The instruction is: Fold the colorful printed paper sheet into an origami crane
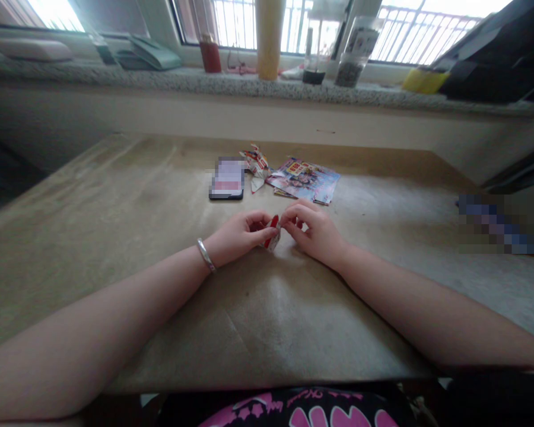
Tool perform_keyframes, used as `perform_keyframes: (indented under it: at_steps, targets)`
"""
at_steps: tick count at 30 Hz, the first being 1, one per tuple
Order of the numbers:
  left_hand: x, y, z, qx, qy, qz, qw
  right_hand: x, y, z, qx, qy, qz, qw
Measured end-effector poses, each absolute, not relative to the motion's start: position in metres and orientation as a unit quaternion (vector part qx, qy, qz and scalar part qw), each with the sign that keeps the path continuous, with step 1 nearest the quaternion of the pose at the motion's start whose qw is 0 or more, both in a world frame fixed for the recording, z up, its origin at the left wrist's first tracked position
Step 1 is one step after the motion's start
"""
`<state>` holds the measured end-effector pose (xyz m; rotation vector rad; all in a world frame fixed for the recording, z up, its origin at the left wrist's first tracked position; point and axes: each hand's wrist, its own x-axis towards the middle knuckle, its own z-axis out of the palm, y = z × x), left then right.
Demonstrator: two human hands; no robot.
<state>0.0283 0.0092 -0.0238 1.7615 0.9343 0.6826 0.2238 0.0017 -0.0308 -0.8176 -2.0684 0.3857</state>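
Observation:
A small red-and-white packet (273, 236) is held over the middle of the table, its print too small to read. My left hand (242, 234) is closed on its left side, thumb across the front, and a silver bracelet (206, 255) circles that wrist. Against the packet's upper right edge, the fingers of my right hand (314, 230) are pinched together. Beyond my hands lie a phone (228, 178), a crumpled printed wrapper (258, 168) and a few colourful printed leaflets (309, 181) overlapping each other.
The table (160, 207) reaches back to a wall under a stone windowsill (231, 86). On the sill stand a red bottle (210, 54), a tall yellow cylinder (268, 41), clear containers (353, 59) and a yellow object (424, 80). A blurred bluish item (498, 225) lies at the right edge.

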Motion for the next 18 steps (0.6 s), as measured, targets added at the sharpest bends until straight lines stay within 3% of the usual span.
perform_keyframes:
  at_steps: [18]
  targets:
    - [0.0328,0.004,-0.02,0.719,0.454,0.316,0.421,0.2238,0.0022,-0.0314,-0.33,-0.858,0.042,0.391]
